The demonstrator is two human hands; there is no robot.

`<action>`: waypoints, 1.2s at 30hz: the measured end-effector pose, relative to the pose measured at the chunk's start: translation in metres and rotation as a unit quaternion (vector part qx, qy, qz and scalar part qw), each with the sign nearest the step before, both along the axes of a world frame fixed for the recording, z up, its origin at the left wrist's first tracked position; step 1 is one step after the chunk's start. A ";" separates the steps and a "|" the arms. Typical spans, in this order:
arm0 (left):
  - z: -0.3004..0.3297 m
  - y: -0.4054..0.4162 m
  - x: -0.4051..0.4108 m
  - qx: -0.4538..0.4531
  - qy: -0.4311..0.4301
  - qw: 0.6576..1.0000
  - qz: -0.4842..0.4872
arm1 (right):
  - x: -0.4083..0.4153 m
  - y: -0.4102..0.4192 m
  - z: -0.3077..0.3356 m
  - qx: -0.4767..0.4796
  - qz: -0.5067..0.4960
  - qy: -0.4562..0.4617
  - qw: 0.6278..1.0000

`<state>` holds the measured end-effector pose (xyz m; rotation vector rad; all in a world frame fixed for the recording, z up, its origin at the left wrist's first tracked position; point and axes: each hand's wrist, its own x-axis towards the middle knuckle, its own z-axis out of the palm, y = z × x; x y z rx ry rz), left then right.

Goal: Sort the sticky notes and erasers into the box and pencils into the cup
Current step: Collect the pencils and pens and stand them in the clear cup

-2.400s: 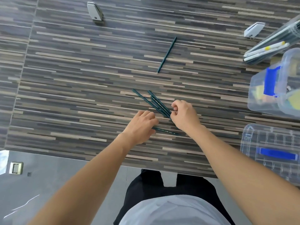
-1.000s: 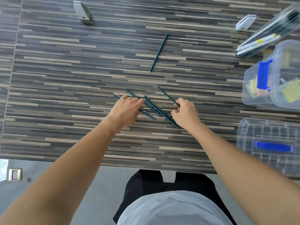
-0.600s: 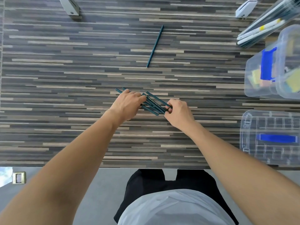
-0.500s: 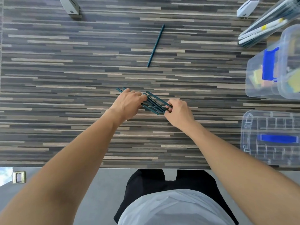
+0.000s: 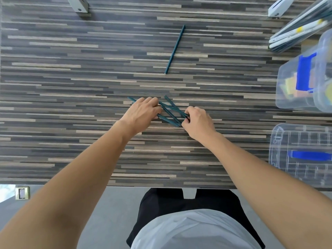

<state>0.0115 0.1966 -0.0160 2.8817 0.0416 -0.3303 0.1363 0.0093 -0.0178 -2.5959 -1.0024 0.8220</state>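
Observation:
Several dark green pencils (image 5: 169,112) lie bunched and crossed on the striped wooden table (image 5: 71,87), between my two hands. My left hand (image 5: 142,113) covers their left ends, fingers curled over them. My right hand (image 5: 196,121) pinches their right ends. One more green pencil (image 5: 174,49) lies alone farther back. A clear box (image 5: 303,83) with a blue latch stands at the right and holds coloured sticky notes. A clear cup (image 5: 301,27) with pencils and pens lies tilted at the top right.
The box's clear lid (image 5: 301,155) with a blue handle lies at the near right. Two white clamp-like fittings (image 5: 78,5) (image 5: 277,6) sit at the table's far edge. The table's near edge runs just above my lap.
My hands have drawn the scattered pencils together into a tighter bunch. My left hand slid up and left over their ends; my right hand stays pinched on the other ends.

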 end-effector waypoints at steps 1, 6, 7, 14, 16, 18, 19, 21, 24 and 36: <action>0.001 0.001 -0.003 0.000 -0.005 1.000 0.000 | 0.000 -0.001 0.001 0.002 0.000 -0.001 1.000; 0.007 0.006 -0.017 0.014 -0.013 1.000 0.006 | 0.008 -0.008 0.004 0.008 -0.048 0.003 0.999; 0.010 0.007 -0.019 0.013 -0.007 1.000 0.011 | 0.010 -0.009 0.005 0.010 -0.068 0.009 0.998; 0.028 0.021 -0.030 -0.050 0.025 0.983 0.173 | 0.010 -0.020 0.015 0.004 -0.135 0.036 0.990; 0.029 0.026 -0.027 -0.034 -0.003 0.962 0.272 | 0.004 -0.023 0.019 -0.006 -0.137 0.033 0.990; 0.029 0.032 -0.012 -0.040 -0.034 0.924 0.378 | -0.002 -0.024 0.022 -0.022 -0.129 0.008 0.991; 0.029 0.036 -0.002 -0.062 -0.044 0.901 0.427 | -0.006 -0.023 0.022 -0.028 -0.121 -0.006 0.992; 0.027 0.041 0.021 -0.131 -0.051 0.864 0.484 | -0.012 -0.022 0.022 -0.033 -0.103 -0.020 0.994; 0.028 0.043 0.056 -0.203 -0.062 0.844 0.493 | -0.019 -0.020 0.018 -0.033 -0.069 -0.023 0.997; 0.001 0.058 0.164 -0.259 -0.044 0.844 0.467 | -0.018 -0.007 0.007 0.025 -0.010 0.021 0.999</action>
